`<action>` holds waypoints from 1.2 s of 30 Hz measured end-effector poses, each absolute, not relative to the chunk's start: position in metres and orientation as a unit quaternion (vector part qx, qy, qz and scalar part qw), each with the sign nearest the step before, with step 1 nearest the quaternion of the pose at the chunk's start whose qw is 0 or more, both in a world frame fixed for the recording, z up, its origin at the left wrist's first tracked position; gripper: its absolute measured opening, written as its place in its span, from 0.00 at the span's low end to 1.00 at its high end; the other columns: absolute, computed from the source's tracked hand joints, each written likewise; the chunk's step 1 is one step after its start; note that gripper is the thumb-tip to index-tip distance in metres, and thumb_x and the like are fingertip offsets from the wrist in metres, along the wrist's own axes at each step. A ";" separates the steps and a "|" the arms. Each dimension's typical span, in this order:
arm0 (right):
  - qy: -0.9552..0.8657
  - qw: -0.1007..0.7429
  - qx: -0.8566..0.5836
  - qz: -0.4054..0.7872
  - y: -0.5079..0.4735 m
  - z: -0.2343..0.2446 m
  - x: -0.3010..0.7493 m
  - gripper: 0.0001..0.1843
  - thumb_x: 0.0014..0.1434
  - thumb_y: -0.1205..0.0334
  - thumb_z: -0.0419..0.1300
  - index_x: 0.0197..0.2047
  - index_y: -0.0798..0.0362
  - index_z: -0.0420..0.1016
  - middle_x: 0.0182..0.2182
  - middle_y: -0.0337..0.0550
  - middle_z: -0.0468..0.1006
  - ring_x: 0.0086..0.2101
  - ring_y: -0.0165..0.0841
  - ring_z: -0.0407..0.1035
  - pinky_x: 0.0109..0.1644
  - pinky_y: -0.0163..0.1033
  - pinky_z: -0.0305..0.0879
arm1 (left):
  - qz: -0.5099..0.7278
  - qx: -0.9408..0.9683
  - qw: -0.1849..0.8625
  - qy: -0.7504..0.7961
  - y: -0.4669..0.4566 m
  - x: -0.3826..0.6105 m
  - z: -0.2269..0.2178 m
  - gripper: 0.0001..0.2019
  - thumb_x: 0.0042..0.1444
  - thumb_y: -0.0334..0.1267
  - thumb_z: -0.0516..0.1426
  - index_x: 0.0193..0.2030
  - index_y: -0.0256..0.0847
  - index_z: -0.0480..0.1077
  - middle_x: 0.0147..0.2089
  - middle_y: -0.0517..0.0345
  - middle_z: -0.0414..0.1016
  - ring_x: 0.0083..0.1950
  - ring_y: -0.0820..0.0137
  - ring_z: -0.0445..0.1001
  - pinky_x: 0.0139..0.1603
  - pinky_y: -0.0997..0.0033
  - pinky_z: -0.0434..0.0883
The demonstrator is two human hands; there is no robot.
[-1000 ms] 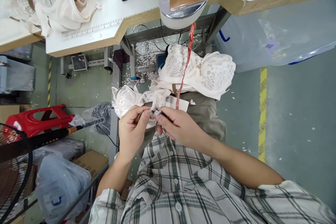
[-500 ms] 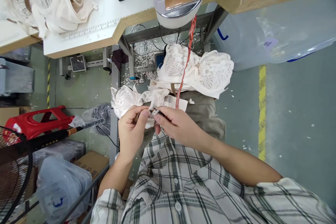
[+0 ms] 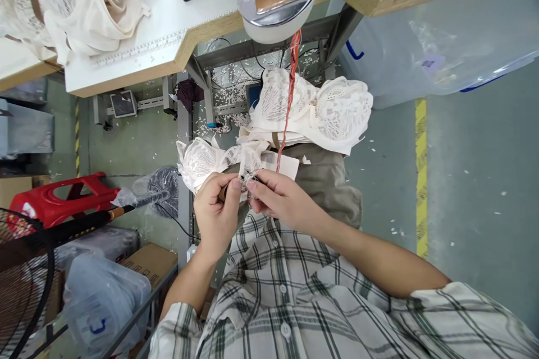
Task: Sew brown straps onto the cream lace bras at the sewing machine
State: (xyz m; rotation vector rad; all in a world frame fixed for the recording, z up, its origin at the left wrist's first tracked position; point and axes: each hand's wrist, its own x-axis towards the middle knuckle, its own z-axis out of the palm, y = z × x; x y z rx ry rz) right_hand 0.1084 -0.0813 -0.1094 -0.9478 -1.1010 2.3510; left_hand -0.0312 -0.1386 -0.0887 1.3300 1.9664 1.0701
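Note:
Both my hands meet over my lap at a white lace bra (image 3: 202, 161). My left hand (image 3: 217, 207) is closed, thumb and forefinger pinching the bra's narrow strap part. Fingers of my right hand (image 3: 282, 196) are curled round a small dark metal tool (image 3: 248, 177) that looks like thread snips, mostly hidden by the fingers. A red cord (image 3: 288, 109) hangs from above and runs down to my right hand. Further out on my lap lie more white lace bras (image 3: 311, 106), stacked, with a white tag-like piece (image 3: 289, 166) near my right fingers.
Ahead stands a white worktable (image 3: 126, 64) with a printed ruler edge, bearing more bras (image 3: 88, 5) and a machine head (image 3: 278, 11). Clear plastic bins (image 3: 421, 61) stand right. Left are a red stool (image 3: 63, 196), a fan (image 3: 25, 280) and a cardboard box (image 3: 151, 263).
My left hand has shifted slightly right, closer to my right hand. The dark tool between the fingers shows less, and the red cord hangs a little further left.

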 end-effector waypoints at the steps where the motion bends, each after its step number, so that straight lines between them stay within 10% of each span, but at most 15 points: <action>1: -0.355 0.187 -0.328 0.855 -0.081 -0.110 0.108 0.20 0.63 0.44 0.56 0.29 0.52 0.62 0.21 0.33 0.68 0.19 0.22 0.55 0.21 0.29 0.49 | 0.396 0.493 0.267 0.727 -0.138 -0.031 -0.089 0.06 0.63 0.38 0.57 0.40 0.42 0.76 0.31 0.61 0.71 0.31 0.74 0.67 0.34 0.74 0.64; 7: -0.173 0.149 -0.269 0.936 -0.076 -0.117 0.109 0.16 0.63 0.48 0.50 0.32 0.52 0.63 0.19 0.31 0.65 0.15 0.20 0.41 0.17 0.28 0.38 | 0.414 0.486 0.284 0.716 -0.138 -0.031 -0.095 0.07 0.63 0.40 0.58 0.39 0.42 0.76 0.31 0.60 0.73 0.33 0.71 0.70 0.36 0.73 0.66; 36: -0.226 0.145 -0.239 0.933 -0.083 -0.117 0.110 0.21 0.63 0.41 0.56 0.34 0.52 0.62 0.19 0.28 0.62 0.14 0.17 0.43 0.16 0.28 0.37 | 0.418 0.565 0.258 0.663 -0.148 -0.040 -0.101 0.05 0.62 0.31 0.58 0.41 0.41 0.75 0.33 0.60 0.73 0.34 0.73 0.69 0.36 0.74 0.66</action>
